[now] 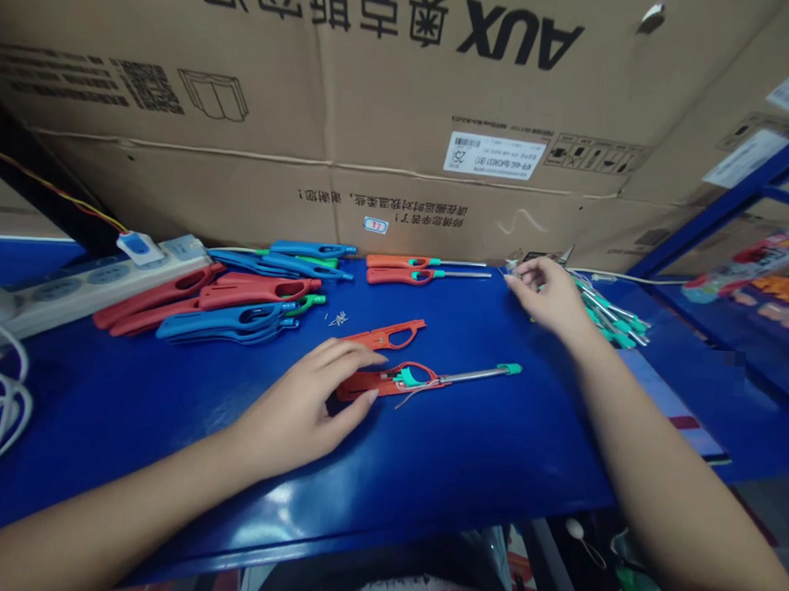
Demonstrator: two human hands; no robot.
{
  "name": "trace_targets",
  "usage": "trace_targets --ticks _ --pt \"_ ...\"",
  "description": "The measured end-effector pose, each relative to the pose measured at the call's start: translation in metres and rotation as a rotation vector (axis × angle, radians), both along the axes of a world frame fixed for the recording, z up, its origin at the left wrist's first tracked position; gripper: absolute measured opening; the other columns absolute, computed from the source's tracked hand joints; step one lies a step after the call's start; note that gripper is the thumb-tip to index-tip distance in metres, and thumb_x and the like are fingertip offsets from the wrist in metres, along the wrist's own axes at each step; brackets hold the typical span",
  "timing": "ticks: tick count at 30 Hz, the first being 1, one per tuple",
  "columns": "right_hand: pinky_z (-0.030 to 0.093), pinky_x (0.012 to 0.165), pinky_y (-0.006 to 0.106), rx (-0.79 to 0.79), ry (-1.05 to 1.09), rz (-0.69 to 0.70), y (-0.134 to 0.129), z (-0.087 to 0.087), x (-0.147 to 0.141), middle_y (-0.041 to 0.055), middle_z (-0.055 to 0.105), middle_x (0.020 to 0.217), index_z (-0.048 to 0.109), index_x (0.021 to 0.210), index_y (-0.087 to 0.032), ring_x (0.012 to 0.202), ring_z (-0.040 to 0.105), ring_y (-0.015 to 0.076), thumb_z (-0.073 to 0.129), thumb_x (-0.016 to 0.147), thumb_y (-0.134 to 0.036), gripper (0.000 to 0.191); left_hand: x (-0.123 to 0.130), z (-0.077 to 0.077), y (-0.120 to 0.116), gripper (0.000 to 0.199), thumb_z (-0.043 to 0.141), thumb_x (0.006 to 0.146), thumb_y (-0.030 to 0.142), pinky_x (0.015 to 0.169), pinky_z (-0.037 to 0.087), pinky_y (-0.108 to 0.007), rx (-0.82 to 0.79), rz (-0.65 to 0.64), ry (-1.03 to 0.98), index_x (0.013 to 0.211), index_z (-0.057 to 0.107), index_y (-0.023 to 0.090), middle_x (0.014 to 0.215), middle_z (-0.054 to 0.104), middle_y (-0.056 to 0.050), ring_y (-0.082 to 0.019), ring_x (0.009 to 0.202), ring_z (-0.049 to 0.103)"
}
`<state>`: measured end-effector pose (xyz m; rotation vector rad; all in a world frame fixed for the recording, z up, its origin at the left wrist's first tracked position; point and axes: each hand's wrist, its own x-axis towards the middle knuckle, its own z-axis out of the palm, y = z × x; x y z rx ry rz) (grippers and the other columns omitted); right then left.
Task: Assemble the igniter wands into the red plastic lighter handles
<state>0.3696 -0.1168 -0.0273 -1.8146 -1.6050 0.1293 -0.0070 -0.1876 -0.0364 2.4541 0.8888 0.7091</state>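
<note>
Orange lighter shell (393, 387) between left fingers (355, 361), wide apart; right fingers (525, 293): cannot tell.

Your backdrop: big AUX cardboard box (271, 126), mains gear left, bagged stock right.
Box stands along your table's (465, 462) back edge, print upside down, with a white label (494, 155) and a small blue-edged sticker (375, 226) low on it. On your left: power strip (60, 291) running diagonally, white-and-blue plug (140, 248) on it with red and yellow wires (60, 188), loose white cable (17, 390) looped nearer you. On your right: blue metal frame (721, 189), clear plastic packaging (759, 262) beyond it, contents blurred.
</note>
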Motion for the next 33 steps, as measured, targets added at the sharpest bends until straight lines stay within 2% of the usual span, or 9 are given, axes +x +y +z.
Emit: trace_targets --ticks 3,6,10,13,16,21,24,29,33 --pt "0.055 0.072 0.034 -0.059 0.157 0.282 -0.021 0.001 -0.055 0.0033 0.067 0.082 0.055 0.092 -0.022 0.075 0.065 0.0182 0.062 0.084 -0.047 0.026 0.003 -0.003 -0.001 0.031 0.059 0.097 0.028 0.105 0.052 -0.039 -0.066 0.06 -0.125 0.128 0.063 0.023 0.13 0.067 -0.007 -0.021 0.12 0.063" --pt "0.054 0.072 0.033 -0.263 0.593 0.67 -0.05 -0.003 -0.106 0.0033 0.068 0.085 0.056 0.092 -0.022 0.075 0.066 0.0164 0.072 0.082 -0.048 0.033 0.006 -0.004 -0.003 0.036 0.065 0.095 0.032 0.105 0.054 -0.038 -0.167 0.087 -0.202 0.129 0.065 0.023 0.128 0.07 -0.006 -0.021 0.117 0.067" --pt "0.052 0.065 0.028 -0.454 0.793 0.785 -0.077 -0.009 -0.142 0.0003 0.066 0.078 0.06 0.089 -0.019 0.067 0.061 0.0125 0.079 0.078 -0.048 0.036 0.013 -0.007 -0.008 0.044 0.08 0.082 0.028 0.101 0.057 -0.036 -0.314 0.02 -0.312 0.123 0.068 0.019 0.124 0.072 -0.007 -0.022 0.112 0.071" --pt "0.038 0.05 0.022 -0.449 0.672 0.797 -0.083 -0.012 -0.146 -0.003 0.061 0.07 0.064 0.087 -0.018 0.054 0.045 0.0071 0.08 0.079 -0.042 0.03 0.017 -0.008 -0.01 0.031 0.074 0.086 0.022 0.085 0.062 -0.029 -0.457 0.001 -0.409 0.116 0.07 0.017 0.108 0.077 -0.005 -0.017 0.091 0.075" --pt "0.03 0.046 0.021 -0.346 0.506 0.825 -0.081 -0.009 -0.139 -0.0019 0.064 0.075 0.067 0.1 -0.018 0.05 0.033 0.0059 0.072 0.087 -0.035 0.022 0.016 -0.007 -0.008 0.021 0.068 0.09 0.02 0.081 0.06 -0.028 -0.439 0.035 -0.39 0.11 0.072 0.016 0.098 0.076 -0.005 -0.015 0.085 0.073" --pt "0.047 0.071 0.026 -0.187 -0.002 0.987 -0.079 0.0 -0.12 0.0059 0.063 0.108 0.066 0.109 -0.021 0.083 0.058 0.0133 0.065 0.091 -0.023 0.017 0.009 -0.002 0.0 0.018 0.064 0.093 0.026 0.082 0.055 -0.026 -0.386 0.13 -0.381 0.104 0.074 0.017 0.1 0.072 -0.006 -0.016 0.09 0.068" --pt "0.048 0.077 0.03 -0.184 -0.299 1.011 -0.078 -0.001 -0.114 0.007 0.058 0.119 0.066 0.11 -0.023 0.095 0.061 0.0175 0.061 0.094 -0.023 0.017 0.008 -0.001 0.003 0.02 0.064 0.093 0.03 0.078 0.056 -0.025 -0.464 0.166 -0.411 0.101 0.076 0.016 0.096 0.073 -0.006 -0.016 0.084 0.068" --pt "0.047 0.075 0.028 -0.156 -0.317 1.015 -0.073 -0.01 -0.112 0.0042 0.058 0.114 0.066 0.1 -0.022 0.09 0.061 0.0148 0.056 0.098 -0.023 0.01 0.009 -0.004 0.003 0.025 0.065 0.092 0.034 0.071 0.058 -0.027 -0.599 0.156 -0.38 0.1 0.077 0.015 0.09 0.077 -0.007 -0.017 0.075 0.069" --pt "0.047 0.075 0.029 -0.153 -0.385 1.039 -0.074 -0.009 -0.111 0.005 0.058 0.118 0.064 0.108 -0.022 0.091 0.061 0.0158 0.054 0.099 -0.023 0.014 0.009 -0.005 0.004 0.026 0.066 0.09 0.034 0.074 0.059 -0.029 -0.635 0.155 -0.373 0.104 0.077 0.015 0.088 0.078 -0.006 -0.017 0.074 0.069"
